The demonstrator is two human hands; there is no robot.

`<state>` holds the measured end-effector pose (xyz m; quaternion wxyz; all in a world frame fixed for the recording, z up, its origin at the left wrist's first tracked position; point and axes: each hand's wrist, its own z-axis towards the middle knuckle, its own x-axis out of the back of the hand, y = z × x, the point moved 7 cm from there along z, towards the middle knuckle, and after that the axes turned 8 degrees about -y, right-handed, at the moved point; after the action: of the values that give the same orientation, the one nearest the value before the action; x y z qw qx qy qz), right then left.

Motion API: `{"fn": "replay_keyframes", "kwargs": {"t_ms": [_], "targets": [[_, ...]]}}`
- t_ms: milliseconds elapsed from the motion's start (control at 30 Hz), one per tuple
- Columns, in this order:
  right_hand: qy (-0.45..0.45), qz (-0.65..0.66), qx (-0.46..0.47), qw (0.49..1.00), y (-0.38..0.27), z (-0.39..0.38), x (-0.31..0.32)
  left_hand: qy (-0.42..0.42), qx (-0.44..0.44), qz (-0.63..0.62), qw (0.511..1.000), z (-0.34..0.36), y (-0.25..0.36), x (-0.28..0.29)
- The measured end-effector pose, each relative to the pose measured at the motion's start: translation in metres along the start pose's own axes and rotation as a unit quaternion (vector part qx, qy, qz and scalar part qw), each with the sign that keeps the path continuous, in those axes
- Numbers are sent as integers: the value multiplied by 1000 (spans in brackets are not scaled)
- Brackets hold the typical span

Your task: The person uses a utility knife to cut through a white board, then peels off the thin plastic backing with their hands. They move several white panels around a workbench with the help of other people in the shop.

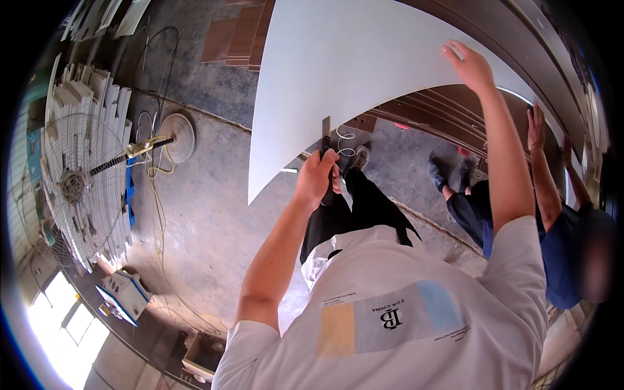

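Note:
My left hand (316, 174) is closed round the black handle of a flat-bladed tool (326, 130). Its straight metal blade points away from me, at the near edge of a large white panel (318, 71). Whether this is a knife, a scraper or a file I cannot tell. Over the right part of the panel my right hand (470, 64) is raised with its fingers loosely apart, holding nothing. I cannot make out whether it touches the surface.
At the right stands a co-worker, one hand (536, 127) by the panel's edge. Stacked brown boards (435, 107) lie beneath and beyond the panel. A large wire-guard fan (71, 185) on a round base (177, 138) stands left, before piled white strips (104, 97). Cables (156, 208) trail over the floor.

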<state>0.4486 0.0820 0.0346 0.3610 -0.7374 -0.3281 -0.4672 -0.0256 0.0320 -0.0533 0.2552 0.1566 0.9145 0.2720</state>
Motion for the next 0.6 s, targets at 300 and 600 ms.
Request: {"fn": "replay_keyframes", "kwargs": {"t_ms": [300, 600], "targets": [[-141, -82, -21, 986, 10, 45, 5, -27, 25, 52, 998, 11, 5, -20], [-146, -63, -32, 987, 11, 43, 9, -85, 9, 52, 995, 44, 19, -62]]}}
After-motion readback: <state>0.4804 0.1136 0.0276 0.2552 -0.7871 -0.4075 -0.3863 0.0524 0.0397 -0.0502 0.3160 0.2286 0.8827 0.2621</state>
